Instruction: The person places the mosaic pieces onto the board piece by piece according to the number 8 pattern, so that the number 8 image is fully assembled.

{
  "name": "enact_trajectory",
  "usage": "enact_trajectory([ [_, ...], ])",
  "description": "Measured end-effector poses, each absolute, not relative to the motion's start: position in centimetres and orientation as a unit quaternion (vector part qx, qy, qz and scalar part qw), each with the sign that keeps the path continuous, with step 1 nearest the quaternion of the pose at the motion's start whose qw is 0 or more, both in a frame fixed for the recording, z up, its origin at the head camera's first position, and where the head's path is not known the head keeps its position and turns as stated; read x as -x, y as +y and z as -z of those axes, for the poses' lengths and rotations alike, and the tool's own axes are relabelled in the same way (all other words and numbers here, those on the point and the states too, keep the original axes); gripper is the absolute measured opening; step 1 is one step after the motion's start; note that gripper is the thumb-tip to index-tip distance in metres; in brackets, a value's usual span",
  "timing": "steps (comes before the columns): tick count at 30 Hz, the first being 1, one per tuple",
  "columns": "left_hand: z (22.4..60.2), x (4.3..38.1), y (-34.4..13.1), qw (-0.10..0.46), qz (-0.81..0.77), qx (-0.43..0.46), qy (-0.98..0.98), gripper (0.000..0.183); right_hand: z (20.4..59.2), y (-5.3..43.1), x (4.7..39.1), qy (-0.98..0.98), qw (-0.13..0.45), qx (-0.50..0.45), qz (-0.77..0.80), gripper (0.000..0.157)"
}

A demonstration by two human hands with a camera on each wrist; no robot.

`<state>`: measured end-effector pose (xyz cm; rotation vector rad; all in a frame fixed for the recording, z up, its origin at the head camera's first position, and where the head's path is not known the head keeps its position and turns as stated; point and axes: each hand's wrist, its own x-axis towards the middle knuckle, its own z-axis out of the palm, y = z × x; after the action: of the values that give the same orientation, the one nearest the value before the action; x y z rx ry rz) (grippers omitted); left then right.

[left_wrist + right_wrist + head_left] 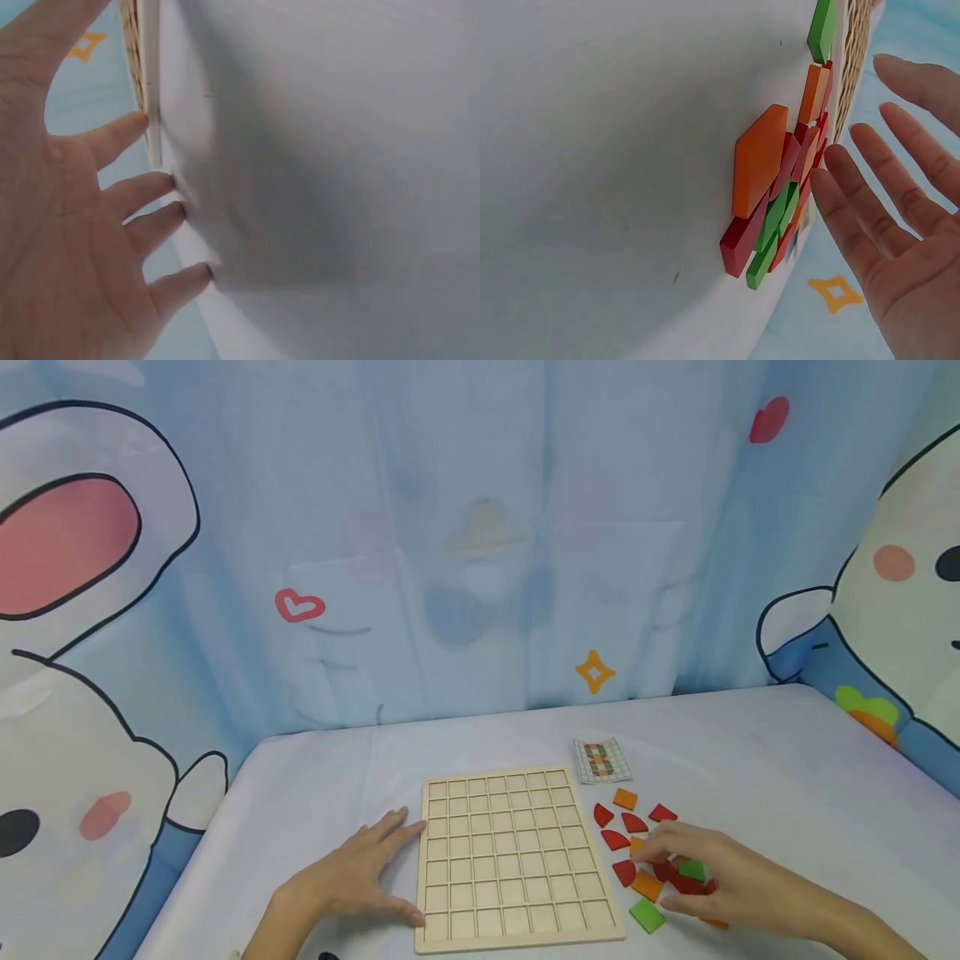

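A wooden grid board with bare square cells lies flat on the table. My left hand is spread along its left side, the thumb and index fingertips right at the edge. In the left wrist view the left hand shows straight, parted fingers beside the board's side. My right hand is over the loose coloured blocks, partly hiding them. From the right wrist the right hand appears with extended fingers and nothing in them. Among the blocks are an orange block, a green square and red quarter-round pieces.
A small printed pattern card lies behind the blocks, near the board's far right corner. A blue cartoon curtain hangs at the back of the white table. Something small and dark shows at the bottom edge.
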<state>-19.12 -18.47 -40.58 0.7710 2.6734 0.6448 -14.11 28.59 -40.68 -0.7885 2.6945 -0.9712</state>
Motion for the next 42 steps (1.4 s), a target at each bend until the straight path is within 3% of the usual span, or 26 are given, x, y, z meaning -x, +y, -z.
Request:
enact_trajectory([
  [8,39.7,19.4,-18.1,0.189,-0.225,-0.242,0.925,0.116,41.0,27.5,14.6,0.901,0.065,0.309,0.296,0.029],
  [17,39.6,19.5,-17.7,0.193,-0.217,-0.247,0.925,0.116,40.7,27.1,15.3,0.909,0.064,0.300,0.284,0.023],
  [42,39.4,19.6,-17.0,0.212,-0.190,-0.211,0.935,0.121,40.0,22.6,19.1,0.951,0.068,0.181,0.240,0.022],
])
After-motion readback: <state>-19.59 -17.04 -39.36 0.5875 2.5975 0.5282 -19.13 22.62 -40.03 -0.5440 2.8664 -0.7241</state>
